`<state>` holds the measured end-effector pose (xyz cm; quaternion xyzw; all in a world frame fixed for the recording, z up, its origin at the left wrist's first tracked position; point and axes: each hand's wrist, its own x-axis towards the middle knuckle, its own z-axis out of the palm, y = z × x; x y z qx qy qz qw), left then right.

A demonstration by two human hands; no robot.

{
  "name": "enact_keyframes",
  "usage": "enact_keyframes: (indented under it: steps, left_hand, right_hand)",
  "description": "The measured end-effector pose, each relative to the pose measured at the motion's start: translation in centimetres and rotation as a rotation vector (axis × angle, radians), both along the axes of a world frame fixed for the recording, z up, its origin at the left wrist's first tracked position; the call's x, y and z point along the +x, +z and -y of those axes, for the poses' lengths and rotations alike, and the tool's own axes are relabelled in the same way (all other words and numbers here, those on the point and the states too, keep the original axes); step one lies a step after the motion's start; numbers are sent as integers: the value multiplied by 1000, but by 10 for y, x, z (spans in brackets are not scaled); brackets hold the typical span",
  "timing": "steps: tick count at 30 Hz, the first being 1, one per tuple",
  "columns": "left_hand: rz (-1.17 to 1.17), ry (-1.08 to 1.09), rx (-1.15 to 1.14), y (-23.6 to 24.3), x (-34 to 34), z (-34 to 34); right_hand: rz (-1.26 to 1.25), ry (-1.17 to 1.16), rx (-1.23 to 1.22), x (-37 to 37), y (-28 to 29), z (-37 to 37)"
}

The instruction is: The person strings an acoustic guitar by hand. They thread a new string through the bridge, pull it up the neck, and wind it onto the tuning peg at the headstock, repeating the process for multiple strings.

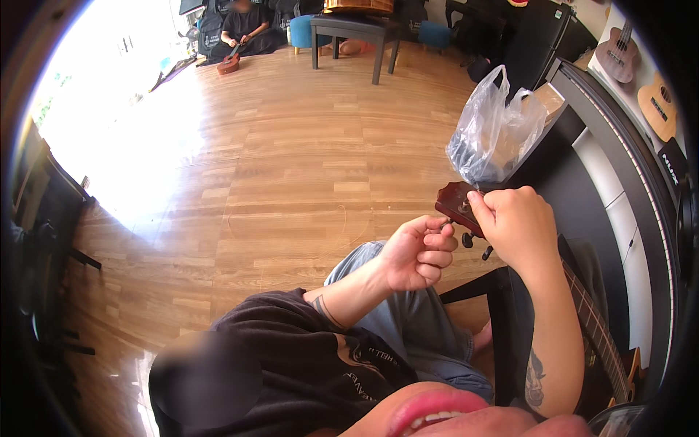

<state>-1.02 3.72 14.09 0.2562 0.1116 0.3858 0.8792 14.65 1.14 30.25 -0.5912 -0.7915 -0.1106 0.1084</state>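
The dark reddish-brown headstock (453,202) of a stringed instrument, apparently a guitar, is held up between my hands. My left hand (416,255), palm turned up, has thumb and fingertips closed on a tuning peg (445,225) at its near edge. Black tuning pegs (467,239) stick out beside it. My right hand (520,218) grips the headstock from the right, its thumb pressed on the face near a metal string post; its other fingers are mostly hidden. The fretted neck (598,329) shows past my right forearm, running down toward the lower right.
A clear plastic bag (491,131) stands beyond my hands, next to a black keyboard (615,131) along the right. Ukuleles (619,52) hang on the right wall. Across the wooden floor (291,160), a person (246,29) sits holding a small instrument near a black bench (353,30).
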Motion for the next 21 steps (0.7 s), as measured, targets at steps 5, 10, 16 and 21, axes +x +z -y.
enact_keyframes:
  steps: [5,10,16,21]
  left_hand:
    - [-78,154,234,5,7,8]
    - [-525,651,700,9,9,13]
    - [60,-48,84,9,-4,2]
    - [-281,232,401,11,4,13]
  right_hand:
    - [-12,-21,4,3,5,6]
    - [-27,-13,-3,0,2,4]
    - [-7,-5,30,2,1,2]
    - [4,10,55,6,-9,-5]
